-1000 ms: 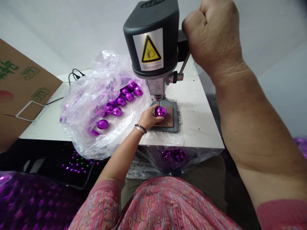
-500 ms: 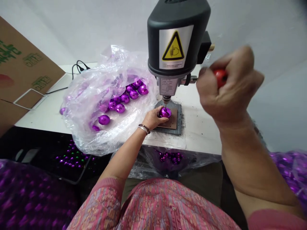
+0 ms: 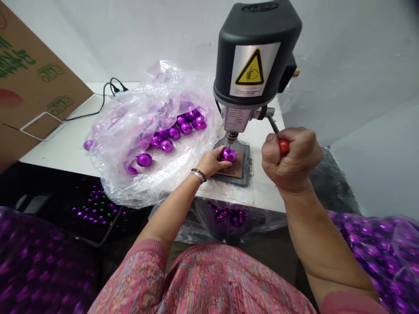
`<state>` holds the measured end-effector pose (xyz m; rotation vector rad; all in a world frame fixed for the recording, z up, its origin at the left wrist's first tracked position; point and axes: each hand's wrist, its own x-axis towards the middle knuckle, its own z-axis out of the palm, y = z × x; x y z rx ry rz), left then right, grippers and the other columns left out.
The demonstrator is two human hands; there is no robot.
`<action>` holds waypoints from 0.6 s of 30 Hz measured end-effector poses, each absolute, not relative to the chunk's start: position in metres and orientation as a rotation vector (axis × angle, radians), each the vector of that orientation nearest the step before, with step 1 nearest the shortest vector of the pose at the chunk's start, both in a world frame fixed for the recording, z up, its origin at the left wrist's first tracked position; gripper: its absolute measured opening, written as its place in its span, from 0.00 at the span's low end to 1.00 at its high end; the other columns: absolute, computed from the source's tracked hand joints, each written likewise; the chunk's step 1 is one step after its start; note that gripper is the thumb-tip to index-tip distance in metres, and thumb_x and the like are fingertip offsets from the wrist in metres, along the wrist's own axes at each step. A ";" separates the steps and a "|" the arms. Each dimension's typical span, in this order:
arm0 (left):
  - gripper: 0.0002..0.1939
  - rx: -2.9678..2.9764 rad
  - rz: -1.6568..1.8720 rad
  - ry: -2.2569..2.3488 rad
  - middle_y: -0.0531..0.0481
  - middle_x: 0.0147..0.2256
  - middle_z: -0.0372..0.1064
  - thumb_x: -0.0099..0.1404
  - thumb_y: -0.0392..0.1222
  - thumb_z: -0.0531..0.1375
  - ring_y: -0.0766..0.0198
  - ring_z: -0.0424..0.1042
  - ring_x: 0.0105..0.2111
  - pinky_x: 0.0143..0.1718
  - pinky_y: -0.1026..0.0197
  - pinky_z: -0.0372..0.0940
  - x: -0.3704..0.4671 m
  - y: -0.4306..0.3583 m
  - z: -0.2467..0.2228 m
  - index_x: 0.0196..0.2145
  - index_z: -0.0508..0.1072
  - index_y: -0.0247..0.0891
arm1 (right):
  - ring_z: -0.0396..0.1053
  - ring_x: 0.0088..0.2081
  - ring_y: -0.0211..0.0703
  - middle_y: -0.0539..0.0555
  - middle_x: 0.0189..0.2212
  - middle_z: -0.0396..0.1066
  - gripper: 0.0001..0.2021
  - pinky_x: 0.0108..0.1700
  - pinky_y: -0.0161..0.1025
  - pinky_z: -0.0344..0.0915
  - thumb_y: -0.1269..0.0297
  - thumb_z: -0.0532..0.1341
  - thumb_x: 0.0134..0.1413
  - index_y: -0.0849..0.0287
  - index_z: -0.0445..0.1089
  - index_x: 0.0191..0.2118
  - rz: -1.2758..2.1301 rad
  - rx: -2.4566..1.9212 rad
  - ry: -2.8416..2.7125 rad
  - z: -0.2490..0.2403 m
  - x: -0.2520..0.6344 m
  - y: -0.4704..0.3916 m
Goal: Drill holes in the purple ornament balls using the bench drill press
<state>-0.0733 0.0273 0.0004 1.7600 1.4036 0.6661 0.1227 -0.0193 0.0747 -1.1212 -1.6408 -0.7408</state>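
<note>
My left hand (image 3: 211, 163) grips a shiny purple faceted ball (image 3: 228, 155) between thumb and fingers. The ball rests on a brown board (image 3: 236, 168) over the grey base (image 3: 246, 174) of a drill press (image 3: 257, 56). Its bit, below the chuck (image 3: 231, 136), meets the top of the ball; how deep it goes I cannot tell. My right hand (image 3: 293, 159) is wrapped round the red knob (image 3: 284, 147) of the press's lever (image 3: 273, 124). Left of the press, several more purple balls (image 3: 166, 145) lie in a clear plastic bag (image 3: 127, 192).
A cardboard box (image 3: 36, 83) stands at the left, near a black cable (image 3: 104, 104). Dark crumbs dot the white table (image 3: 266, 187) around the press base. Bags of purple balls (image 3: 376, 240) sit low on both sides, and another hangs under the table's front edge.
My right hand has pulled the red-knobbed lever downward, and the chuck and bit have come down to the ball. My left hand still holds the ball. The view has shifted slightly.
</note>
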 end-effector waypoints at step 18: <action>0.34 1.824 0.690 1.397 0.48 0.43 0.78 0.52 0.43 0.72 0.55 0.75 0.43 0.50 0.56 0.68 -0.074 0.028 -0.002 0.57 0.74 0.40 | 0.57 0.24 0.32 0.49 0.21 0.58 0.11 0.28 0.34 0.55 0.58 0.53 0.60 0.59 0.60 0.31 -0.724 -1.048 -1.424 0.063 0.111 -0.014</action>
